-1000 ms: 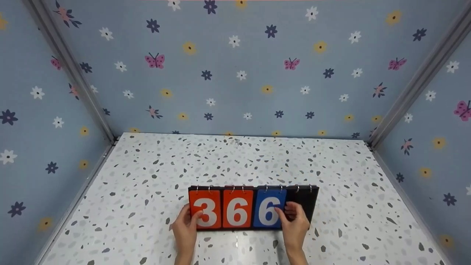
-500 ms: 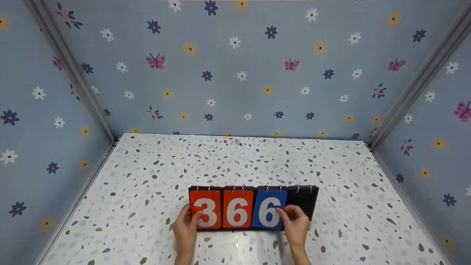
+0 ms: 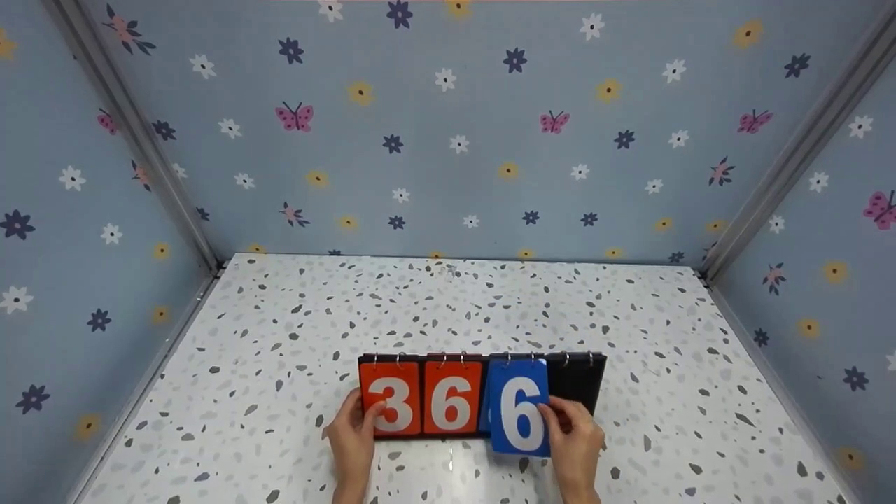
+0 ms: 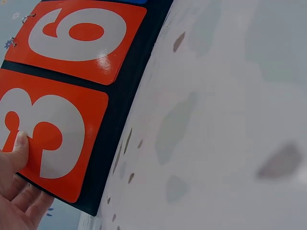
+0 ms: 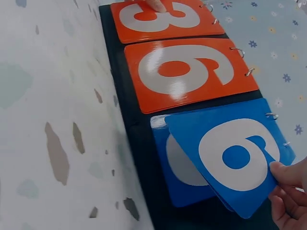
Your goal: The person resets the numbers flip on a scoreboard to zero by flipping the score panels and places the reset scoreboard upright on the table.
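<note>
Now, at the left, the left hand [image 3: 352, 430] grips the end of the black flip scoreboard [image 3: 574, 381] over the orange 3 card [image 3: 393, 374], on the speckled tabletop [image 3: 280, 392]. Next along sits the orange 6 card [image 3: 451, 402], then the blue 6 card [image 3: 519, 413], pinched at its right edge by the right hand [image 3: 577, 435] and angled off another blue card [image 5: 178, 192].

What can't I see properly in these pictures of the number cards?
Number on the lower blue card: right wrist view, mostly covered by the front blue card.
Left grip, fingertips except the thumb's: head view, hidden behind the board.
Dark spot on the table: left wrist view, its outline is blurred.
</note>
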`<state>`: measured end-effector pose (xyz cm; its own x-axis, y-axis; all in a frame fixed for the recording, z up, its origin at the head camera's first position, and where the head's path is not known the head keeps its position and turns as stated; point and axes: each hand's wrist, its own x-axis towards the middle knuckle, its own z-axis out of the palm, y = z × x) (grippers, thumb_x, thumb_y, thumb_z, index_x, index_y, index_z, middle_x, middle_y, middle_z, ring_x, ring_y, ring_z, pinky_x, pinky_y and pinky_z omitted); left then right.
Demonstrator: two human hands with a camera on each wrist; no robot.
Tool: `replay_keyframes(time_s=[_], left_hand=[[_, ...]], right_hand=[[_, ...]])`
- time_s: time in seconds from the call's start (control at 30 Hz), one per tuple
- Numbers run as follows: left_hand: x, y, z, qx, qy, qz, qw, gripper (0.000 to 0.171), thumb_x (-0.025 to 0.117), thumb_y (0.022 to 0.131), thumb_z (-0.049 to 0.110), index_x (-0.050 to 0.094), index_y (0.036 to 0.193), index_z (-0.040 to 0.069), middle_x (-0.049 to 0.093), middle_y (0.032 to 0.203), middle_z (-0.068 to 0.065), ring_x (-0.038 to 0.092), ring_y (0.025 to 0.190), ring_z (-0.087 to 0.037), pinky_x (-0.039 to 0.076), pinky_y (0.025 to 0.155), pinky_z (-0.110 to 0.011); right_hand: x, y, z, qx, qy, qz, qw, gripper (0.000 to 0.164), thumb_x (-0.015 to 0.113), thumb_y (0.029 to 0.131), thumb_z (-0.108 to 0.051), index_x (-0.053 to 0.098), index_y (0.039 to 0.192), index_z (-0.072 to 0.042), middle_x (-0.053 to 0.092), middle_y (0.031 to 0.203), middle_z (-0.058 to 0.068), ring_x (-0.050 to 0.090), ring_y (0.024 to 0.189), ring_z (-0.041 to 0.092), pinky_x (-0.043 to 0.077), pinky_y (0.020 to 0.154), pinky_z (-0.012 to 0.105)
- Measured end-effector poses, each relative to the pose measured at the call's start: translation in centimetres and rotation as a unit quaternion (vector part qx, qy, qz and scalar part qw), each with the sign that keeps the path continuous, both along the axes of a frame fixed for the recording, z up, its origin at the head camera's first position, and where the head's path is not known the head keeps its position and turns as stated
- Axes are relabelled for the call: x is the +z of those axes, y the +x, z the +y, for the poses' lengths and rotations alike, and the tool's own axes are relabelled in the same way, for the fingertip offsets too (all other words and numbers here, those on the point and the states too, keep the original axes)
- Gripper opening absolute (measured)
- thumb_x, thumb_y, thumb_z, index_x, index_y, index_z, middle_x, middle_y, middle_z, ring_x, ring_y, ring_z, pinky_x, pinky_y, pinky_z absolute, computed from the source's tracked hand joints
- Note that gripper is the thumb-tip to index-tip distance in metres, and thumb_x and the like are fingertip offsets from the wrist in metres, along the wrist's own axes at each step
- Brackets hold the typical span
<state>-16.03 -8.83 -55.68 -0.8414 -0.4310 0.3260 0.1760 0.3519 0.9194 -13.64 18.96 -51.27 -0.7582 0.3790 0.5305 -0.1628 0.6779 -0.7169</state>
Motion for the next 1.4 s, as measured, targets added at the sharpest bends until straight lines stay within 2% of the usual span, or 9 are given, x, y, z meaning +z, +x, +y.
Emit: replay_keyframes(time_s=[0.1, 0.23, 0.37, 0.57, 0.7, 0.77, 0.9, 1.17, 1.4], left_hand=[[0.0, 0.0, 0.0, -0.003, 0.005, 0.007, 1.0, 0.027, 0.072, 0.075, 0.008, 0.063, 0.099, 0.002, 0.064, 0.079, -0.005, 0.059, 0.07, -0.015, 0.05, 0.063, -0.02], [0.0, 0.0, 0.0, -0.004, 0.006, 0.01, 0.9999, 0.028, 0.072, 0.074, 0.008, 0.063, 0.1, 0.0, 0.064, 0.079, -0.006, 0.06, 0.071, -0.015, 0.05, 0.064, -0.02], [-0.1, 0.0, 0.0, 0.001, 0.009, 0.005, 0.9999, 0.031, 0.072, 0.074, 0.008, 0.062, 0.102, -0.003, 0.065, 0.082, -0.01, 0.061, 0.073, -0.018, 0.05, 0.066, -0.022], [0.0, -0.1, 0.0, -0.001, 0.013, -0.009, 0.9999, 0.03, 0.071, 0.075, 0.008, 0.062, 0.102, -0.002, 0.065, 0.085, -0.01, 0.061, 0.076, -0.019, 0.051, 0.068, -0.026], [0.0, -0.1, 0.1, -0.003, 0.013, -0.017, 0.9998, 0.03, 0.071, 0.076, 0.009, 0.062, 0.103, -0.001, 0.065, 0.085, -0.01, 0.061, 0.077, -0.018, 0.051, 0.069, -0.027], [0.0, -0.1, 0.1, -0.004, 0.014, -0.018, 0.9997, 0.03, 0.07, 0.077, 0.01, 0.062, 0.104, 0.0, 0.065, 0.086, -0.01, 0.061, 0.078, -0.018, 0.051, 0.069, -0.027], [0.1, -0.1, 0.1, -0.007, 0.021, -0.021, 0.9995, 0.029, 0.07, 0.077, 0.009, 0.062, 0.103, 0.0, 0.065, 0.085, -0.009, 0.06, 0.076, -0.017, 0.051, 0.069, -0.026], [0.1, -0.1, 0.0, -0.005, 0.013, -0.024, 0.9996, 0.029, 0.07, 0.077, 0.009, 0.062, 0.103, 0.001, 0.065, 0.086, -0.009, 0.06, 0.077, -0.017, 0.051, 0.069, -0.026], [0.1, 0.1, 0.0, -0.004, 0.003, 0.013, 0.9999, 0.027, 0.072, 0.074, 0.007, 0.063, 0.1, 0.001, 0.064, 0.076, -0.005, 0.06, 0.068, -0.016, 0.049, 0.06, -0.018]], right_hand=[[-3.3, -1.1, 1.4, -0.012, 0.029, 0.024, 0.999, 0.009, 0.071, 0.078, -0.018, 0.07, 0.083, -0.01, 0.062, 0.077, -0.001, 0.055, 0.058, 0.005, 0.046, 0.048, 0.02], [-3.3, -1.0, 1.9, 0.022, -0.002, 0.025, 0.999, 0.012, 0.069, 0.08, -0.02, 0.069, 0.09, -0.013, 0.064, 0.078, -0.003, 0.054, 0.056, 0.003, 0.045, 0.046, 0.019], [0.7, 0.5, 1.2, 0.098, -0.09, 0.006, 0.991, 0.016, 0.07, 0.076, -0.001, 0.069, 0.091, -0.006, 0.067, 0.079, 0.005, 0.057, 0.056, 0.009, 0.046, 0.047, 0.02], [3.0, 1.2, 1.6, 0.211, -0.189, -0.05, 0.958, 0.017, 0.055, 0.083, 0.011, 0.064, 0.098, 0.01, 0.063, 0.092, 0.017, 0.057, 0.072, 0.009, 0.047, 0.055, 0.018], [3.7, 1.3, 2.0, 0.279, -0.242, -0.053, 0.928, 0.022, 0.048, 0.085, 0.016, 0.058, 0.104, 0.017, 0.058, 0.098, 0.022, 0.058, 0.087, 0.011, 0.049, 0.067, 0.019], [4.0, 1.2, 2.1, 0.293, -0.25, -0.044, 0.922, 0.022, 0.051, 0.083, 0.015, 0.057, 0.105, 0.017, 0.057, 0.098, 0.023, 0.058, 0.089, 0.013, 0.049, 0.071, 0.02], [4.6, 0.8, 2.2, 0.28, -0.241, -0.024, 0.929, 0.024, 0.059, 0.078, 0.015, 0.059, 0.101, 0.016, 0.057, 0.096, 0.022, 0.059, 0.086, 0.015, 0.049, 0.071, 0.02], [6.6, -0.5, 1.6, 0.21, -0.126, 0.072, 0.967, 0.023, 0.063, 0.067, 0.023, 0.068, 0.083, 0.007, 0.06, 0.077, 0.015, 0.057, 0.071, 0.01, 0.047, 0.062, 0.015], [9.2, -2.3, 1.3, 0.219, -0.039, 0.191, 0.956, 0.02, 0.068, 0.061, 0.025, 0.066, 0.071, 0.008, 0.055, 0.072, 0.019, 0.052, 0.063, 0.015, 0.043, 0.058, 0.013]])
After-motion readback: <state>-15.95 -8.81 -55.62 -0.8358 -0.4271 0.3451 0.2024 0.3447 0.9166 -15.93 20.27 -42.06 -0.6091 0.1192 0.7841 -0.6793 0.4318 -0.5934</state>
